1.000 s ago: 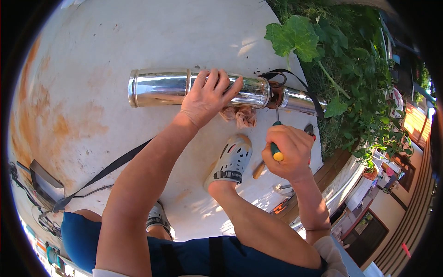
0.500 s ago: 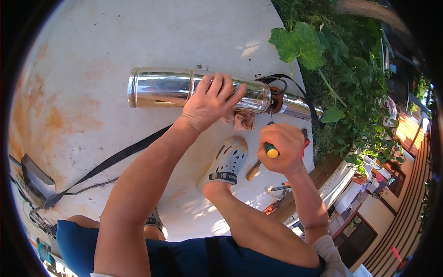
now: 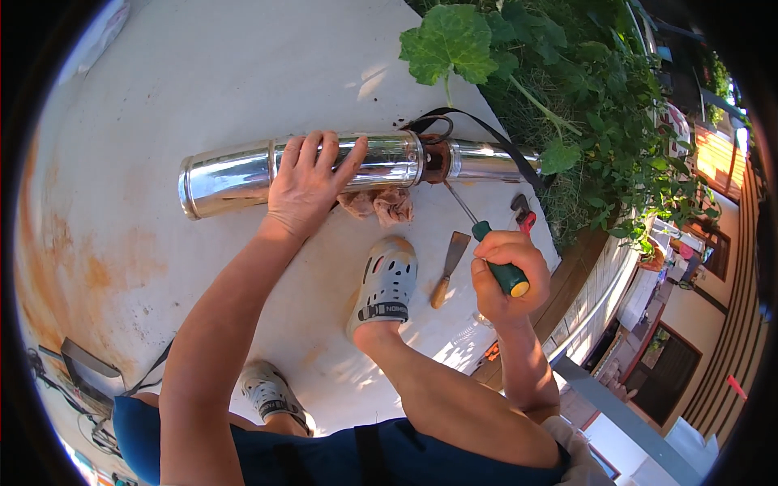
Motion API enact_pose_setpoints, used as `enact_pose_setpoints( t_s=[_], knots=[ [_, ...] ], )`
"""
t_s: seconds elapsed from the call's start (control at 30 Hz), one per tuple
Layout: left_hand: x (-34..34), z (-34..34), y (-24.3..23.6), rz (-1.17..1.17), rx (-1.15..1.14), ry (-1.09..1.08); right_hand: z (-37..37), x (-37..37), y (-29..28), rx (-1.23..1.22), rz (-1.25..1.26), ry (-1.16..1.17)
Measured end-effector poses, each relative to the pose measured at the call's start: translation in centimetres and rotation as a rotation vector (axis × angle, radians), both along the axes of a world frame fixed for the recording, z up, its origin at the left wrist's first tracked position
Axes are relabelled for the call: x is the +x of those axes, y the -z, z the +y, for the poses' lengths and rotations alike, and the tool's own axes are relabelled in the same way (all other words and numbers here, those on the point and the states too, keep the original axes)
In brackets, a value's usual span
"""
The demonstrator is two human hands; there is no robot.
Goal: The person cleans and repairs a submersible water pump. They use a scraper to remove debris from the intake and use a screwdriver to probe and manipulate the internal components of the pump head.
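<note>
My left hand (image 3: 301,194) grips the upper side of a shiny steel cylinder (image 3: 227,178) lying crosswise on the pale ground, its fingers spread over the metal. A rusty collar (image 3: 434,160) links it to a narrower steel section (image 3: 485,160) on the right, with a black strap (image 3: 510,154) looped over. My right hand (image 3: 515,267) is closed on a green screwdriver (image 3: 486,231) with a yellow end cap; its blade slants up-left to the collar's lower edge. A crumpled pinkish rag (image 3: 393,206) lies just under the cylinder.
A scraper (image 3: 442,283) and a red-and-black tool (image 3: 523,215) lie near my right hand. My clog-shod foot (image 3: 387,279) is below the rag. Leafy plants (image 3: 592,121) border the concrete (image 3: 162,89) at right. A metal frame with cables (image 3: 93,360) sits lower left.
The view has shifted, so the cylinder appears further left. My right hand has moved rightward relative to the collar, and the screwdriver now slants more, with more of its blade visible.
</note>
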State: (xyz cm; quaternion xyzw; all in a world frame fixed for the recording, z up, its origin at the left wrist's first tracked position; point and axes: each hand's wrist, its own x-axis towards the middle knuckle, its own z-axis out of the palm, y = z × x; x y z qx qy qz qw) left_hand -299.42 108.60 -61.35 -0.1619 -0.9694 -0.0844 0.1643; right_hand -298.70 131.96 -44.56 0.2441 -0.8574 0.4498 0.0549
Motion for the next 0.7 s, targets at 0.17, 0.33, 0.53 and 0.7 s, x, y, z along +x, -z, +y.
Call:
enact_pose_setpoints(
  t_s=[0.17, 0.33, 0.53, 0.7],
  knots=[
    [-2.3, -0.5, -1.4, -0.133, 0.105, 0.084, 2.1, 1.1, -0.7, -0.203, -0.099, 0.192],
    [-5.1, -1.6, -2.5, -0.353, 0.115, 0.175, 3.3, 1.7, -0.1, -0.272, -0.048, 0.267],
    [-8.0, -1.5, -3.6, -0.497, 0.042, 0.251, 5.0, 2.4, 1.7, -0.457, -0.112, 0.368],
    [-8.8, -1.4, -4.3, -0.616, 0.008, 0.237, 3.9, 1.9, 4.4, -0.272, -0.147, 0.374]
  ],
)
